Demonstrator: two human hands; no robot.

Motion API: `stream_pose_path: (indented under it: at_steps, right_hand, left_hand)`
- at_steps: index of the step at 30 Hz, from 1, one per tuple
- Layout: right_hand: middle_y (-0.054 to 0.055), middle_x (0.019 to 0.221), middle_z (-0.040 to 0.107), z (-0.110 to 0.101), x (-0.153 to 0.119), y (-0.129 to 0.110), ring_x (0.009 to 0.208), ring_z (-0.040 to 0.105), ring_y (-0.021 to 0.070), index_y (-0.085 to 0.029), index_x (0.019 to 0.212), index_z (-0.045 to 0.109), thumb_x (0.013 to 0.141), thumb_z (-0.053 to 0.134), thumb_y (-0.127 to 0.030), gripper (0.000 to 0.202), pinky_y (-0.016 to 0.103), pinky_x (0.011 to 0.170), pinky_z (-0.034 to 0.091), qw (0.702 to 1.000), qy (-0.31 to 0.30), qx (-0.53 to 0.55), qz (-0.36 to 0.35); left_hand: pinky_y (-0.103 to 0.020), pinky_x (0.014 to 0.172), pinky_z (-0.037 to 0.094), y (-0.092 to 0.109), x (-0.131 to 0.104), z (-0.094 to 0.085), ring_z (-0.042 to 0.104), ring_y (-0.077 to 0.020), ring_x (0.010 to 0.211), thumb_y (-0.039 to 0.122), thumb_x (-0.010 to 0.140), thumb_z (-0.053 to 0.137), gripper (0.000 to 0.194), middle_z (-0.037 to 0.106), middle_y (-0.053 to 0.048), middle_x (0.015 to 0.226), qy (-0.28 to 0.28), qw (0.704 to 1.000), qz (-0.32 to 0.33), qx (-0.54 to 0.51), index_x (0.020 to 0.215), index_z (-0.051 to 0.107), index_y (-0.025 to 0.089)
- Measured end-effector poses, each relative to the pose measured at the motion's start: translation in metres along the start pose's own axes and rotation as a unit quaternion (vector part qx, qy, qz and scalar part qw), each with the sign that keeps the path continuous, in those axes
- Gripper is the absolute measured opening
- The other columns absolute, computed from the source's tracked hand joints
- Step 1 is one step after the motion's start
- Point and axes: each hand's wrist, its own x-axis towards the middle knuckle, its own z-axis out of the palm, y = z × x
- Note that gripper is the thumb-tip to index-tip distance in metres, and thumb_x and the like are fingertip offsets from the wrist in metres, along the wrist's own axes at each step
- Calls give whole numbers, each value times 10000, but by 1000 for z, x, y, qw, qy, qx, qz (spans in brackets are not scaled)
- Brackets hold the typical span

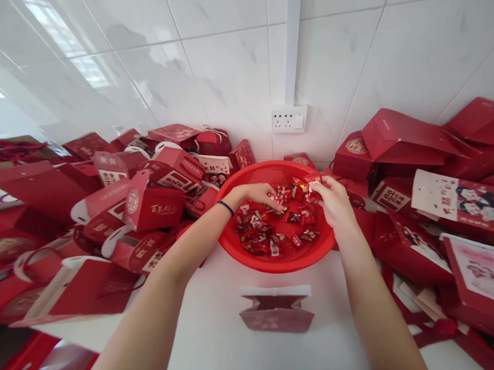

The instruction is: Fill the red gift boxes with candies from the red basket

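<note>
A red plastic basket (278,266) with perforated sides stands on the white table, holding many small wrapped candies (260,231). My left hand (264,194) reaches over its left rim, fingers bent down on a red-wrapped candy (277,201) among the others. At the right rim, my right hand (332,197) pinches a red candy packet (313,180) between thumb and fingers, above the pile. In front of the basket, between my forearms, an upright paper gift bag (278,318) stands with its top open toward me; its inside is dark.
Red gift boxes (155,206) are heaped on the left side of the table (213,330). More boxes and bags (397,138) crowd the right side. Behind the basket rises a tiled wall (228,70) with a socket (289,120).
</note>
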Motion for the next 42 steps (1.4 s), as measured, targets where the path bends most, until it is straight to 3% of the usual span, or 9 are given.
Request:
stream_pose_path:
  at_steps: [4,10,15,22,26,30,35,38,42]
  right_hand:
    - [-6,728,713,1,-1,-1,737,676,196,-236,767,627,592,760,-340,243,300,632,512,1000,2,6,3]
    - [-5,732,721,2,0,-1,738,686,193,-233,763,634,576,751,-323,238,290,624,514,1000,0,12,7]
    - [-1,727,718,1,0,0,768,701,208,-235,766,626,592,760,-323,236,305,652,531,1000,-5,11,7]
    - [-3,705,730,3,-2,-3,756,706,214,-239,756,671,600,748,-295,183,305,631,544,1000,-5,12,19]
    - [3,719,741,3,-4,-5,726,689,195,-228,741,696,608,754,-302,164,292,623,541,999,-18,9,27]
    - [-2,719,739,4,-6,-5,674,668,182,-220,710,701,572,806,-306,193,286,580,539,998,-38,6,45]
    - [-15,702,736,2,-2,-1,679,687,190,-229,743,683,512,878,-334,319,289,594,547,998,-39,25,49]
    - [-36,684,729,1,1,2,657,689,191,-251,779,643,504,901,-367,394,305,602,557,998,-32,43,45]
    - [-13,735,756,0,0,1,692,719,222,-243,826,691,543,894,-391,379,353,636,583,995,-65,48,51]
  left_hand:
    - [-273,570,350,-3,2,-1,432,-129,586,682,837,578,535,522,6,638,100,994,7,-48,717,648,166]
    - [-268,590,422,-12,1,-2,470,-130,571,451,865,573,333,577,-8,648,101,993,-25,-45,721,656,162]
    - [-264,644,455,-15,2,-2,518,-136,612,377,871,552,283,643,-15,716,114,992,-18,-43,814,714,152]
    - [-258,750,466,-16,4,-5,584,-152,736,282,799,616,176,690,-24,777,157,986,15,-46,763,702,132]
    - [-268,731,460,-9,4,-4,553,-145,720,339,864,567,256,664,-25,771,198,978,36,-60,779,680,125]
    - [-282,767,473,8,5,1,572,-153,765,400,907,557,318,675,-37,825,251,954,108,-121,818,677,119]
    - [-314,852,492,28,6,9,628,-182,887,431,906,627,331,722,-60,944,238,936,179,-186,941,724,117]
    - [-339,871,493,31,5,11,638,-188,890,494,885,674,389,717,-61,945,237,919,205,-239,971,724,118]
    - [-355,895,498,31,2,14,652,-192,912,511,843,739,425,727,-71,989,219,905,211,-296,1009,734,120]
